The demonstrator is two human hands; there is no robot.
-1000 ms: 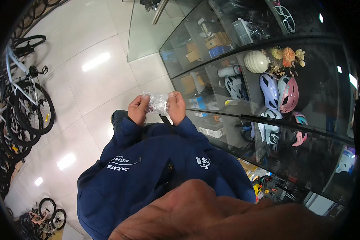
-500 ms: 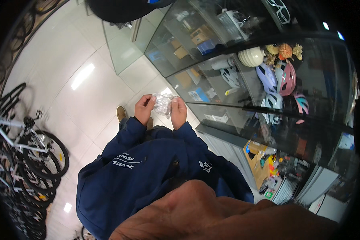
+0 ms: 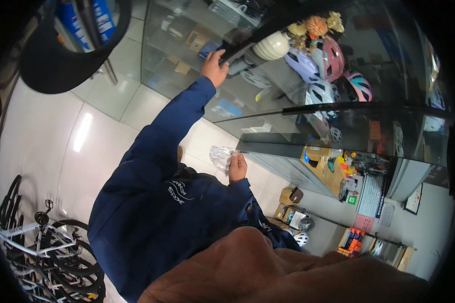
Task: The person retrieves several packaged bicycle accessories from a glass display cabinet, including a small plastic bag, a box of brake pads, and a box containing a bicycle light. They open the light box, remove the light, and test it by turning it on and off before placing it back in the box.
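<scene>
My left hand (image 3: 215, 70) reaches far forward to a glass display cabinet (image 3: 316, 109). Its bent fingers hook over the dark edge of the cabinet's frame, next to a ribbed cream vase (image 3: 272, 46). Closer to my body, my right hand (image 3: 237, 167) pinches a crumpled clear plastic bag (image 3: 220, 157) between thumb and fingers. The bag hangs out to the left of that hand. What is inside it, if anything, I cannot make out.
Bike helmets, among them a purple one (image 3: 302, 65) and a pink one (image 3: 331, 58), sit in the cabinet by dried flowers (image 3: 317, 26). Bicycles (image 3: 40, 237) line the left side. A black rounded object (image 3: 45, 73) stands at the far left. Cluttered shelving (image 3: 321, 177) is at right.
My left hand has let go of the plastic bag and moved forward to the cabinet's edge. The right hand keeps the bag. The view has shifted toward the cabinet.
</scene>
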